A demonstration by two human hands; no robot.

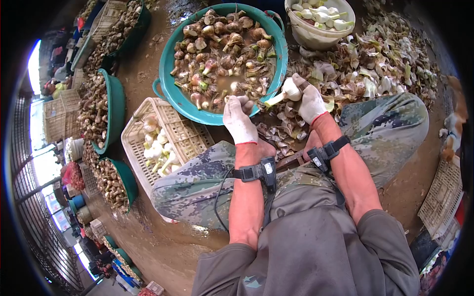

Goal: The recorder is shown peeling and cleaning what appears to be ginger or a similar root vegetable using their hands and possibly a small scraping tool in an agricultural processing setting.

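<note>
My right hand (311, 104), in a white glove with a red cuff, grips a white peeled garlic bulb (291, 90) by its round end. The cut green stem of that bulb points toward my left hand (240, 120), which is gloved alike. My left fingers are curled together over the near rim of a teal plastic basin (165, 70); whether they pinch something is unclear. Unpeeled garlic bulbs (226, 61) lie in brown water inside the basin. Beside my left knee, a cream plastic crate (130, 144) contains peeled garlic bulbs (162, 148).
A white bucket (314, 39) of peeled garlic stands beyond my right hand. Garlic skins (370, 66) are heaped at the right, some near my feet. Green tubs (115, 111) heaped with garlic line the left. At far right are an orange-and-white animal (450, 138) and a crate (440, 199).
</note>
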